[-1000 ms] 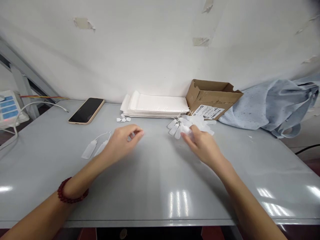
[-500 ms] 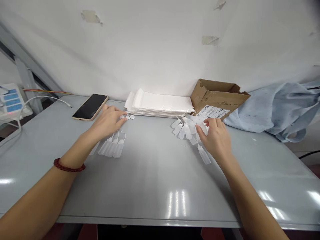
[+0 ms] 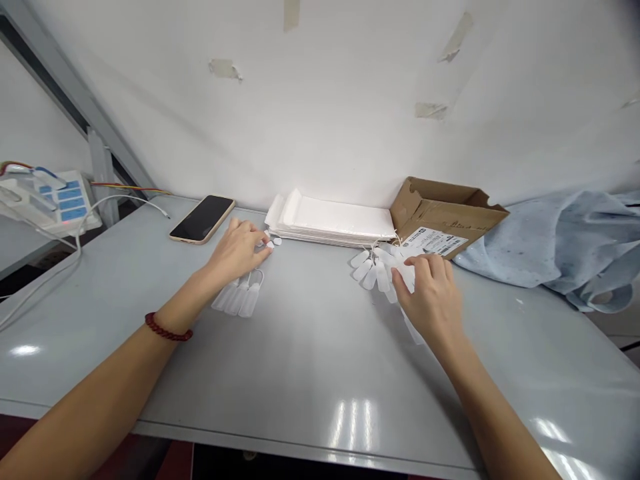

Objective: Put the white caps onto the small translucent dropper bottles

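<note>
Grey table (image 3: 310,360): left hand (image 3: 237,250) palm-down by tabs (image 3: 274,243), grip unclear; right hand (image 3: 430,297) clamped on tag bunch (image 3: 375,270).

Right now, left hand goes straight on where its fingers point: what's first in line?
Left hand meets the small white pieces at its fingertips, possibly touching them; beyond lies the stack of white pouches.

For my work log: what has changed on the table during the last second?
The left hand went forward from mid-table to the small white pieces; more laid tags lie by its wrist. The right hand stayed on the tag bundle. Phone, bag stack, box unmoved.
</note>
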The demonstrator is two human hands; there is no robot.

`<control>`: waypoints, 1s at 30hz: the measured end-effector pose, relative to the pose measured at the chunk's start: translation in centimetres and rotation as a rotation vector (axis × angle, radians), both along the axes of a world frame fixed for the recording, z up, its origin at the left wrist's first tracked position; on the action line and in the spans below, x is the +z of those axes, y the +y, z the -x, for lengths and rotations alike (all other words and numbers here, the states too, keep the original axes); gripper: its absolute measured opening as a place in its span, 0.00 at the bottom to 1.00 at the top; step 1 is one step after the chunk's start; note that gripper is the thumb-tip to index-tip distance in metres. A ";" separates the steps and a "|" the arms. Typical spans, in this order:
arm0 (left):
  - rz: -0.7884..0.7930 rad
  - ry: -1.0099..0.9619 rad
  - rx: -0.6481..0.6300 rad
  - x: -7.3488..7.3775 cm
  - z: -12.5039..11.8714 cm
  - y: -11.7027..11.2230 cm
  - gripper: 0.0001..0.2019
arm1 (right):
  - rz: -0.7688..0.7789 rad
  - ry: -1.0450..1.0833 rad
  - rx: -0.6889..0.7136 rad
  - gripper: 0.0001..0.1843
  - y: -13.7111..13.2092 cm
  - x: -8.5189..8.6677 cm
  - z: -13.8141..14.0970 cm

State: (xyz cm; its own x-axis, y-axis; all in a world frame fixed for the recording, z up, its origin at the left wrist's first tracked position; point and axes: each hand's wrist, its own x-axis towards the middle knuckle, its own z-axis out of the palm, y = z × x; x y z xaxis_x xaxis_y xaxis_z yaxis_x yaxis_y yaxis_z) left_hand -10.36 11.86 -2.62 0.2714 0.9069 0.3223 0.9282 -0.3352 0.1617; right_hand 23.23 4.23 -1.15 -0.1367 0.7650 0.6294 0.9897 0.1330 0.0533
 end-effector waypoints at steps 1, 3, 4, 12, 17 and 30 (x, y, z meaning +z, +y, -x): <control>0.000 -0.004 -0.002 0.2 0.0 -0.2 0.13 | -0.019 0.000 0.009 0.08 -0.2 -0.1 0.3; 0.000 -0.032 -0.013 0.5 -0.2 -0.5 0.13 | -0.058 0.021 0.067 0.06 -0.5 -0.2 1.1; 0.000 -0.053 -0.026 0.6 -0.3 -0.6 0.13 | -0.064 0.046 0.128 0.05 -0.7 -0.4 1.7; -0.024 -0.126 -0.109 0.6 -1.1 -1.2 0.11 | 0.343 0.067 0.618 0.13 -1.2 -1.2 9.3; -0.049 -0.137 -0.114 0.9 -1.2 -1.6 0.09 | 0.398 -0.056 0.767 0.21 0.2 -1.4 14.4; -0.071 -0.190 -0.097 1.0 -1.0 -1.5 0.08 | 0.565 0.119 0.748 0.23 1.0 -2.2 17.4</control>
State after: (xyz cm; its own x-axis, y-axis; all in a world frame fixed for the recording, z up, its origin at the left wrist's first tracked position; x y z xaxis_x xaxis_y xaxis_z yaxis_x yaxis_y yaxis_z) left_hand -9.41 10.39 -1.59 0.2842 0.8527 0.4384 0.8460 -0.4382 0.3037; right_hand 5.87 5.18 -3.37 -0.6737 0.7010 0.2338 0.6322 0.7106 -0.3088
